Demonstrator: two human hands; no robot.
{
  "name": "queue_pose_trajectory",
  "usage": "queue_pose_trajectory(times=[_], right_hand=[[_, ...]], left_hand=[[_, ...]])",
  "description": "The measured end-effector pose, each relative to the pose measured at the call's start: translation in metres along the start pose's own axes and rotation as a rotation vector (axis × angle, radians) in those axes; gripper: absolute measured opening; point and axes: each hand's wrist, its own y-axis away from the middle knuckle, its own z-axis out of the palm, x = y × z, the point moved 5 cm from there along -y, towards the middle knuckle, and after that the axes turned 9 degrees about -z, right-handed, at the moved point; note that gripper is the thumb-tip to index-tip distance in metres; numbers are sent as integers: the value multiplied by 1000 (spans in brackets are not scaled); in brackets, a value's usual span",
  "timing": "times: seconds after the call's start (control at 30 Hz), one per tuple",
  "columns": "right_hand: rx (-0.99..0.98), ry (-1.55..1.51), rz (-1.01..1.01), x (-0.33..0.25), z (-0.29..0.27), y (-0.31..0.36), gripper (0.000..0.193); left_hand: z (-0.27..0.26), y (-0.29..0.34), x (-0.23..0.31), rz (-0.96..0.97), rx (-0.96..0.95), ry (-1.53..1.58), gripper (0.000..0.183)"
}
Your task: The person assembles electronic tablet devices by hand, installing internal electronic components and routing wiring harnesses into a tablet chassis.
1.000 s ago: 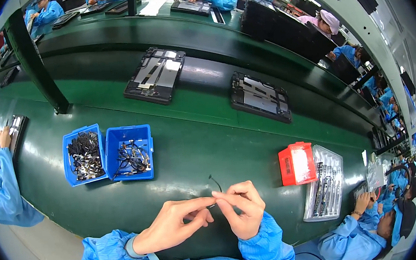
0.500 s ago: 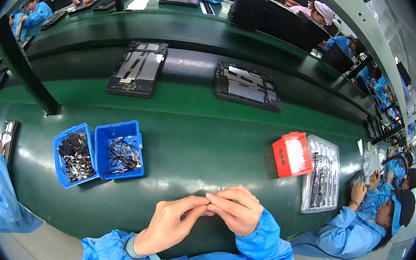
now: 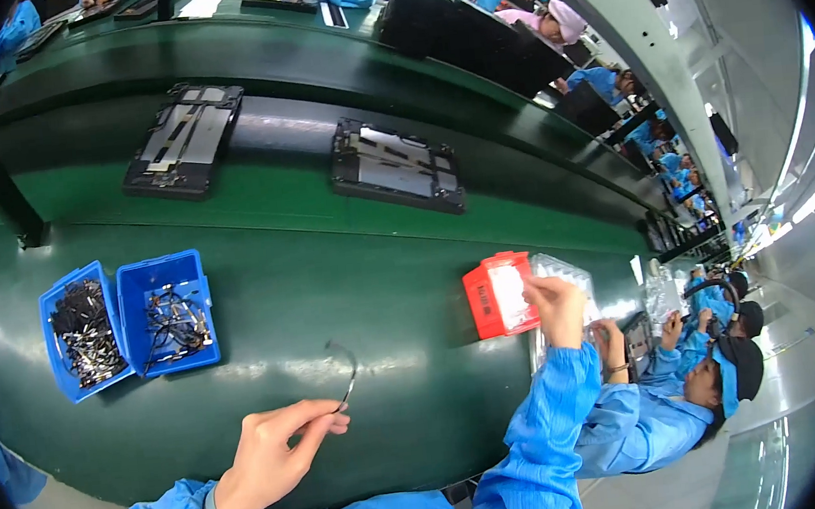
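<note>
In my left hand (image 3: 284, 453), thumb and forefinger pinch one end of a short, thin black cable (image 3: 352, 370). The cable curves up and away over the green bench (image 3: 373, 307). My right hand (image 3: 562, 310) is stretched out to the right, its fingertips at the edge of a small red bin (image 3: 484, 308) that holds white pieces. Those fingers are drawn together, and whatever may be between them is too small to make out. Behind this hand, partly covered by it and my sleeve, lies a clear plastic tray (image 3: 566, 272).
Two blue bins stand at the left: one holds many black cables (image 3: 86, 325), the other fewer loose cables (image 3: 177, 326). Two opened tablet-like devices (image 3: 186, 143) (image 3: 397, 167) lie along the far strip. A co-worker (image 3: 659, 417) sits close at the right, one hand near the tray.
My hands, together before, are now apart. The right has gone out to the red bin; the left stays low, with the cable now showing. The whole view has shifted to the right.
</note>
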Motion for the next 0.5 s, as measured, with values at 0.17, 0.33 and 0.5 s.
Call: queue_pose_trajectory(times=[0.17,0.33,0.5], right_hand=[[-191,246,45,36,9,-21,14],[-251,334,13,44,29,-62,38],[-279,50,74,32,123,-146,68]], left_hand=[[-2,1,-5,1,-17,-17,14],[-5,0,-7,41,-54,-7,15],[-4,6,-13,46,-13,4,15]])
